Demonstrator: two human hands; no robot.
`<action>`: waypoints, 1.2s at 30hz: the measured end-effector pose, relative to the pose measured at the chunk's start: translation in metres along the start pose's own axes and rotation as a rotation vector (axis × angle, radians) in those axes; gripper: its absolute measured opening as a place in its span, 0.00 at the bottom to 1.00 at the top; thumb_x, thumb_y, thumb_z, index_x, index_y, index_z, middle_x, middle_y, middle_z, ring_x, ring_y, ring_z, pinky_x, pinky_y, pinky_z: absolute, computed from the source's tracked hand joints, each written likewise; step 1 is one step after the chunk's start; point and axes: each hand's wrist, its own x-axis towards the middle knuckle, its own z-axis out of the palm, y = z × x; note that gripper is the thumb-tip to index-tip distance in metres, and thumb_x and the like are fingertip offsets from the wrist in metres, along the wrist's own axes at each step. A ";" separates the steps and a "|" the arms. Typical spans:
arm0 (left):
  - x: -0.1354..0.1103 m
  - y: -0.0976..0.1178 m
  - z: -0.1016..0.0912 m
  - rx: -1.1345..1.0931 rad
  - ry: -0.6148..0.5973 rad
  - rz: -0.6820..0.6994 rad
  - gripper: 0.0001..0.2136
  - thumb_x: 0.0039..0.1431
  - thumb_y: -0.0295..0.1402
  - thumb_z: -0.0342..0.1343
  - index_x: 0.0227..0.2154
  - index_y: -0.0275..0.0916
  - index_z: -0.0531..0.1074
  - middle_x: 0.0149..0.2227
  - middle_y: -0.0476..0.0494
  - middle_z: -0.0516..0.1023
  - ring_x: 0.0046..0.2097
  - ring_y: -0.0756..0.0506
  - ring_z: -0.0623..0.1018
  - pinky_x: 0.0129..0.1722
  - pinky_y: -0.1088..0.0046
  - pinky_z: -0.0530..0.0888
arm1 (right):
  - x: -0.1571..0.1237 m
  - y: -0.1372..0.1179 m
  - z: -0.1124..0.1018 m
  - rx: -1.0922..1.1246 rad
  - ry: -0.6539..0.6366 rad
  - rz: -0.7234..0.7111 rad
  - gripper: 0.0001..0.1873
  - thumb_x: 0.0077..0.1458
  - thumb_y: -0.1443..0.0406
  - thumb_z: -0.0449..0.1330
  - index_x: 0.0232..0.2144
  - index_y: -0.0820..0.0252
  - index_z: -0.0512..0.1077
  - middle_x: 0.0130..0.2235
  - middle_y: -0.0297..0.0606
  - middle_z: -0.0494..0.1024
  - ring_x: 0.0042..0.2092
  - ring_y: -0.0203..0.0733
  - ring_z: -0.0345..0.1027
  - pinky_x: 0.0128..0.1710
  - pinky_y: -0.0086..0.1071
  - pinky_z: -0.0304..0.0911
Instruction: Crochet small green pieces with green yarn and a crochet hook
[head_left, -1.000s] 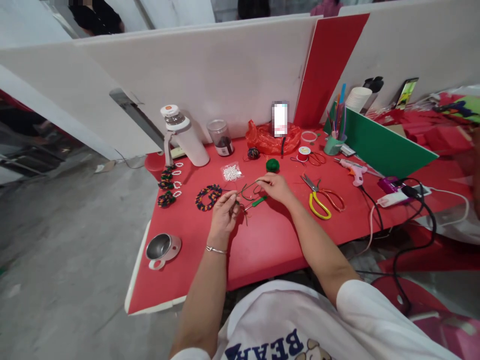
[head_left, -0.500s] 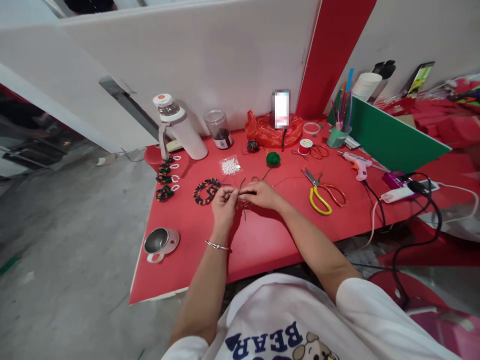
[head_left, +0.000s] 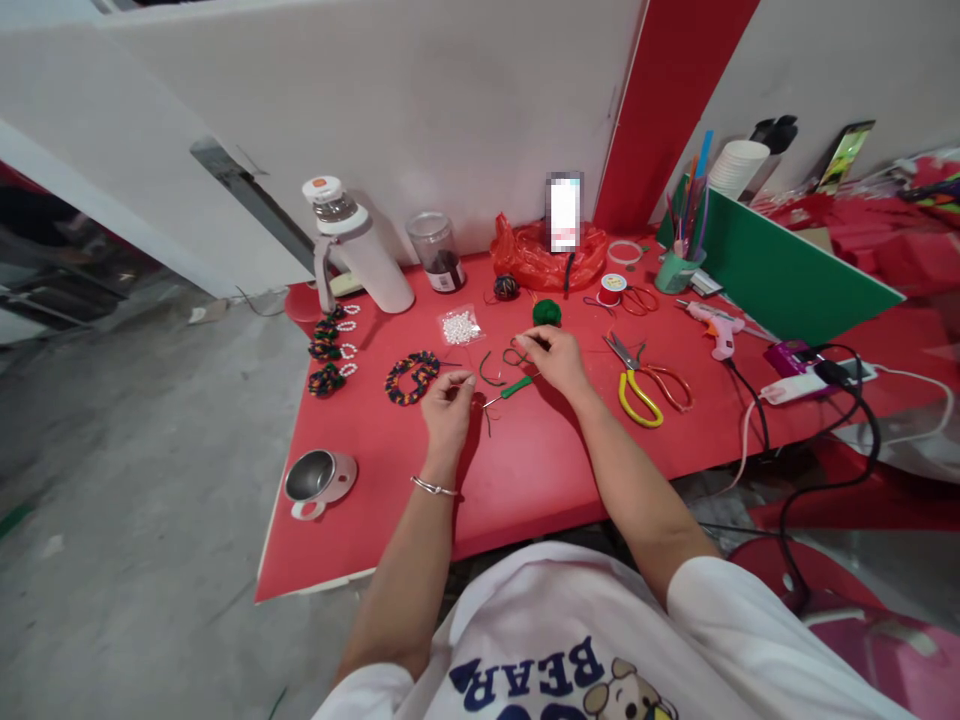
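Observation:
My left hand is closed in a pinch above the red table. Anything thin between its fingertips is too small to name. To the right, my right hand also pinches, its fingertips beside a loop of dark green yarn; what they hold is unclear. Between the hands lies a crochet hook with a green handle, its metal tip towards my left hand. Short dark yarn ends rest below that tip. A green yarn ball sits just beyond my right hand. A braided multicoloured ring lies left of my left hand.
Beyond the hands are a bag of white beads, a jar and a flask. Yellow-handled scissors and a pink glue gun lie right. A cup stands near the left edge.
My hands were together at the fingertips and are now apart; the right one has moved up and to the right. The green-handled crochet hook now shows between them.

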 end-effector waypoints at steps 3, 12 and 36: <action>-0.002 0.000 0.002 0.048 -0.035 0.090 0.10 0.51 0.35 0.66 0.36 0.39 0.82 0.37 0.45 0.81 0.28 0.52 0.74 0.32 0.73 0.75 | -0.006 -0.007 0.007 0.041 -0.181 -0.022 0.08 0.60 0.62 0.65 0.32 0.60 0.82 0.31 0.36 0.81 0.34 0.37 0.71 0.38 0.31 0.64; -0.005 -0.002 0.007 -0.073 -0.107 -0.081 0.11 0.52 0.39 0.65 0.33 0.36 0.81 0.30 0.44 0.81 0.28 0.47 0.80 0.30 0.70 0.78 | -0.018 -0.021 0.019 0.180 -0.431 0.053 0.13 0.59 0.59 0.65 0.27 0.62 0.79 0.26 0.33 0.76 0.30 0.34 0.67 0.33 0.28 0.60; -0.002 -0.002 0.000 0.225 -0.111 0.120 0.07 0.55 0.32 0.60 0.23 0.41 0.79 0.23 0.48 0.76 0.28 0.47 0.72 0.32 0.72 0.69 | -0.032 -0.021 0.026 -0.277 -0.520 -0.286 0.22 0.65 0.68 0.59 0.60 0.50 0.76 0.52 0.41 0.85 0.47 0.43 0.81 0.49 0.34 0.70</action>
